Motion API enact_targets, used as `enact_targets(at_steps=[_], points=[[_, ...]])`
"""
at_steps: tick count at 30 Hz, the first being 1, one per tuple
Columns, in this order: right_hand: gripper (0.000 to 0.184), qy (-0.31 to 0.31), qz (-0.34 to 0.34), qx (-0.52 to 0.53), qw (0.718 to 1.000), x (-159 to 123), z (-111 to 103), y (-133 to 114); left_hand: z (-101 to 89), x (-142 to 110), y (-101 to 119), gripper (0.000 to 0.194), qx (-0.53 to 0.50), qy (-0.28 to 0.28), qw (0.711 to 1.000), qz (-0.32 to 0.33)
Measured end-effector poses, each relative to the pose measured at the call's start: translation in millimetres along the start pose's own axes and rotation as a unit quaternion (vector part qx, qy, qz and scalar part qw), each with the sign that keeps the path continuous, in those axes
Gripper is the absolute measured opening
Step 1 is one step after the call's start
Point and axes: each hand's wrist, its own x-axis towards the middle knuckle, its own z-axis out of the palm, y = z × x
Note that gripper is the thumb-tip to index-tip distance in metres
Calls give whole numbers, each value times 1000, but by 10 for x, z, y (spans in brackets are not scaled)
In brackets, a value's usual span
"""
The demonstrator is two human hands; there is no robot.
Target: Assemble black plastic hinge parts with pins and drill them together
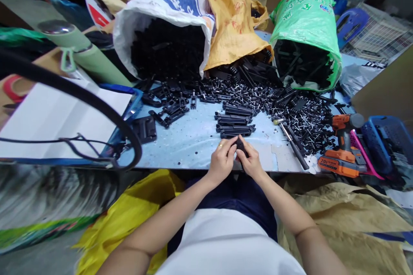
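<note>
Both of my hands meet at the table's front edge around a small black plastic part [240,146]. My left hand [223,157], with a ring on one finger, pinches it from the left. The fingers of my right hand [251,157] close on its other side and hide much of it. Just beyond my fingertips lie several long black plastic pieces [235,119], stacked in rows. To the right rests a hammer [293,144] with a dark handle. A heap of screws or pins [258,94] with silver shanks spreads behind the rows.
Sacks of black parts lie open at the back: a white sack [125,30], an orange sack [226,21] and a green sack [306,13]. An orange cordless drill [338,161] and a blue basket [387,137] stand right. A black curved tube [97,94] crosses the left side.
</note>
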Motion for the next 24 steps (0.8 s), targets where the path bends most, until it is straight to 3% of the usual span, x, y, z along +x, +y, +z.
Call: enact_targets(at_steps=[4,7,9,11,14,16,18,20,24], points=[[46,-88,48,-159,982,196,-280,45,168,-231,-160,34,-59,20,980,-188],[41,-54,110,-277,953,488,-683,121,160,-372,-245,39,-31,11,974,-226],[40,-9,142,-326,935,729,-976,206,93,-394,-247,40,71,-10,984,-161],[40,33,167,-376,911,986,-1228,305,25,-339,-217,39,174,-72,981,-53],[38,80,215,-466,855,1364,-1461,439,-8,-155,-159,37,225,-243,937,115],[37,115,252,-491,826,1586,-1527,497,17,-27,-132,37,237,-344,891,178],[42,155,305,-484,805,1767,-1555,530,50,65,-111,40,264,-401,854,199],[59,175,366,-458,791,1901,-1579,547,69,114,-93,43,296,-422,833,201],[86,161,428,-421,783,2004,-1675,556,59,132,-64,44,340,-396,832,190]])
